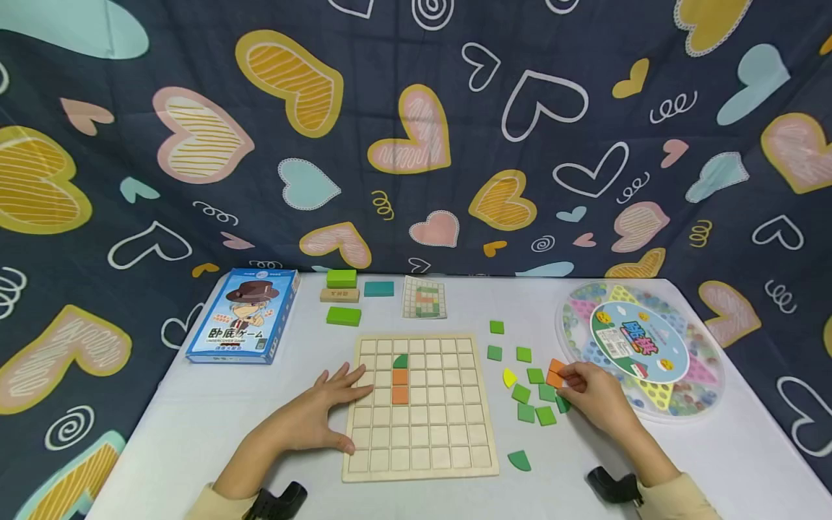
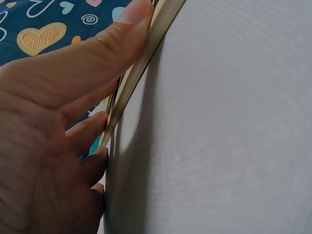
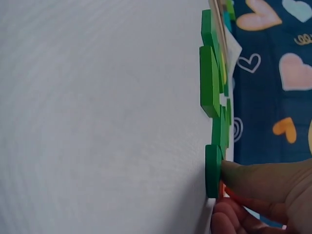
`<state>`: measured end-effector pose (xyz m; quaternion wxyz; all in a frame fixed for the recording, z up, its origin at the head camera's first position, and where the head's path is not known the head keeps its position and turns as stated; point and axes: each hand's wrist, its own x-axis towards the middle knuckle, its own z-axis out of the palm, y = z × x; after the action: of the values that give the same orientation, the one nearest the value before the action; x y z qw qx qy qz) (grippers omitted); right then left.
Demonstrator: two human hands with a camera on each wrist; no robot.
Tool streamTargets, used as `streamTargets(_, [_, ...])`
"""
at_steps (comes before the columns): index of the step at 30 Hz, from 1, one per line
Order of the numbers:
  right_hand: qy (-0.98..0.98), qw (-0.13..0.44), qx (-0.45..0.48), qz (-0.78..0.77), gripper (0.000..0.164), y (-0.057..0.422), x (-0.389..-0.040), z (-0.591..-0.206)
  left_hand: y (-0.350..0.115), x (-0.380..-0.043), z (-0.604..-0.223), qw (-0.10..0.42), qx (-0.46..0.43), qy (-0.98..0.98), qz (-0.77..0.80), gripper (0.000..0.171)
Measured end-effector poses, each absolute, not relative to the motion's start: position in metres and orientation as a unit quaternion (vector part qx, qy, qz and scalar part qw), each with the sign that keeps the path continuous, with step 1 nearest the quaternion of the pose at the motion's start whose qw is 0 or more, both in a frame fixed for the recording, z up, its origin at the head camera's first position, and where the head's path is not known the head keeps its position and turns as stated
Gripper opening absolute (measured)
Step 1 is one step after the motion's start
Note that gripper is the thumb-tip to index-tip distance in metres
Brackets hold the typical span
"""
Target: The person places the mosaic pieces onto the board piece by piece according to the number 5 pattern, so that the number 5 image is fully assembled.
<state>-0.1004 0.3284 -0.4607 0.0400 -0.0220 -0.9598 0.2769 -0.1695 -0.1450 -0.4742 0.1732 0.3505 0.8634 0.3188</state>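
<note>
A pale wooden grid board [image 1: 422, 455] lies flat on the table. One green quarter-round tile [image 1: 401, 361] and two orange square tiles [image 1: 399, 395] sit in one column of its cells. My left hand [image 1: 312, 412] is spread at the board's left edge, thumb and fingertips touching the rim [image 2: 141, 61]. To the right of the board, my right hand [image 1: 594, 393] pinches an orange square tile [image 1: 555, 378] beside another orange one. Its thumb is close to a dark green tile [image 3: 213, 170]; the fingers partly hide the orange piece in the right wrist view.
Several loose green tiles [image 1: 525, 412] and a yellow piece [image 1: 509, 378] lie right of the board. A round game box [image 1: 705, 339] is at far right, a blue box [image 1: 243, 318] at far left. Blocks [image 1: 343, 316] and a pattern card [image 1: 425, 297] lie behind the board.
</note>
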Motion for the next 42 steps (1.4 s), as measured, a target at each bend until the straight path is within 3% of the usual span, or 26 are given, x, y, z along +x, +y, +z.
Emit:
streamTargets(11, [-0.962,0.015,-0.027,0.271,0.025,0.321,-0.105,-0.46,-0.146,-0.169,-0.475,0.177,0.348,0.868,0.306,0.097])
streamTargets(21, [-0.958,0.05,0.019,0.282,0.024,0.286,-0.104,-0.441,-0.141,-0.169,-0.471,0.18,0.346,0.872,0.296,0.095])
streamTargets(31, [-0.916,-0.067,0.202,0.34,0.021,0.183,-0.138,-0.441,-0.144,-0.167,-0.472,0.176,0.347,0.871,0.3,0.095])
streamTargets(42, [-0.918,-0.092,0.271,0.275,0.022,0.143,-0.158,-0.454,-0.146,-0.168,-0.472,0.173,0.349,0.872,0.298,0.095])
